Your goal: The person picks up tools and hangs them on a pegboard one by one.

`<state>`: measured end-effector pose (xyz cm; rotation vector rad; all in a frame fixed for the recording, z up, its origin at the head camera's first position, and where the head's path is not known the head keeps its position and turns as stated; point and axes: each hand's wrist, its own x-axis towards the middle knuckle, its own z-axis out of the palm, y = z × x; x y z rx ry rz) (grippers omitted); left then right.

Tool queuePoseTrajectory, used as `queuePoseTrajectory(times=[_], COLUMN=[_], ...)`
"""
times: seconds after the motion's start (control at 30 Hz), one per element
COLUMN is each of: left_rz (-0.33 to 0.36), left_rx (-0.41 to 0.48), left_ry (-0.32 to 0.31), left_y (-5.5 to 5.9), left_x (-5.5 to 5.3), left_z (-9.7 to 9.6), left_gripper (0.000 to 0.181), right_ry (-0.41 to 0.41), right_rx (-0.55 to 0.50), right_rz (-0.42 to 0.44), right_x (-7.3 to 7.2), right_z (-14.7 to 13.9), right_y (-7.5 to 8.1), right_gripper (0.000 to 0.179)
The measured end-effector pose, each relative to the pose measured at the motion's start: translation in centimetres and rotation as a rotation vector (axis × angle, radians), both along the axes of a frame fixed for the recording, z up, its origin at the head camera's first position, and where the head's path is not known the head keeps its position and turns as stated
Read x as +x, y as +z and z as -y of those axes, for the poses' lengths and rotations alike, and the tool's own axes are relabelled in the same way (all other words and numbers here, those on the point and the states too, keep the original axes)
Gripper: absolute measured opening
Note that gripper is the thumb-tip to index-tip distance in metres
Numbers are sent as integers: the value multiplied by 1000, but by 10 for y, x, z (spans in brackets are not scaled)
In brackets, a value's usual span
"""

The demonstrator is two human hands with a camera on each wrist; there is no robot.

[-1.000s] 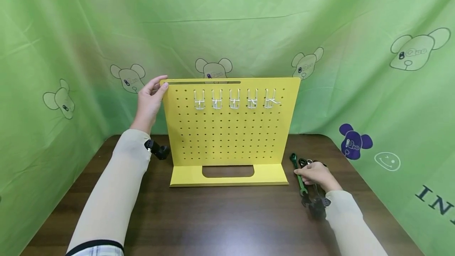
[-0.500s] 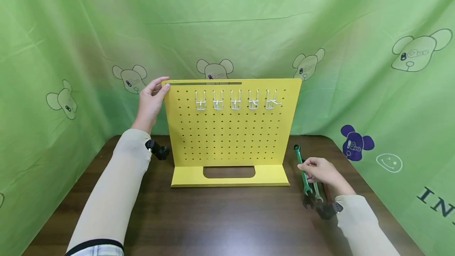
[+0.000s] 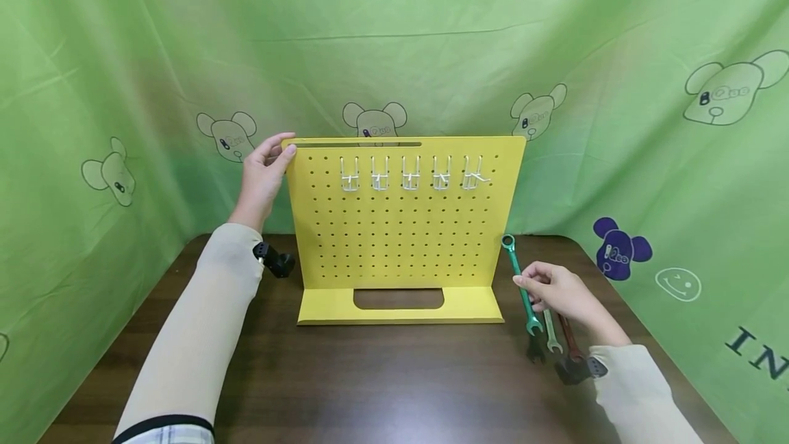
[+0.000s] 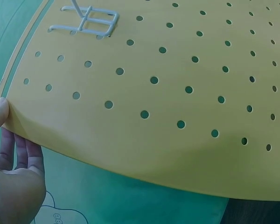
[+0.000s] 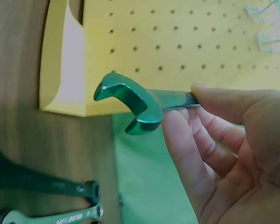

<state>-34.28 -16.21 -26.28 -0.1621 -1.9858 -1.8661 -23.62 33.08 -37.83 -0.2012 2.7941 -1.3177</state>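
Observation:
My left hand (image 3: 261, 180) holds the upper left corner of a yellow pegboard (image 3: 327, 301), thumb in front and fingers behind, as the left wrist view also shows. Several white wire hooks (image 3: 349, 178) form a row near the board's top. Right of the board, my right hand (image 3: 564, 297) pinches a green combination wrench (image 3: 515, 262) by its shaft, above the table. Its ring end points up and away; the open end (image 5: 140, 105) faces the right wrist camera. Below that hand lie a pale green wrench (image 3: 551, 336), a reddish-brown wrench (image 3: 568, 338) and a dark wrench (image 5: 46, 181).
The pegboard stands upright on its flat base on a dark wooden table (image 3: 382, 375). A green curtain (image 3: 431, 60) printed with mouse heads hangs behind and at both sides. Black cameras are strapped to both wrists.
My right hand has lifted the green wrench up off the other wrenches, tilting its ring end toward the pegboard. The left hand keeps its hold on the board's corner.

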Motion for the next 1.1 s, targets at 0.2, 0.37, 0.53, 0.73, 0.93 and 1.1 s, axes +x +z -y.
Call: queuePoseTrajectory(times=[0.2, 0.37, 0.53, 0.73, 0.93, 1.1], left_rz=[-7, -10, -11, -13, -13, -4], left_rx=[-1, -16, -8, -1, -8, -12], left_ry=[3, 2, 1, 4, 7, 8], left_y=[0, 0, 0, -1, -2, -1], left_x=[1, -1, -2, -3, -3, -4], left_z=[1, 1, 0, 0, 1, 2], left_gripper=[33, 34, 33, 32, 31, 31], right_ry=[29, 60, 92, 158, 235, 271], right_rx=[-2, -19, 5, -13, -59, -117], right_rz=[-53, -73, -104, -122, -152, -166], right_x=[-1, -6, -13, -22, -28, -28], right_z=[18, 35, 57, 93, 128, 157], right_y=[11, 17, 22, 26, 32, 38], right_gripper=[29, 27, 28, 22, 22, 23])
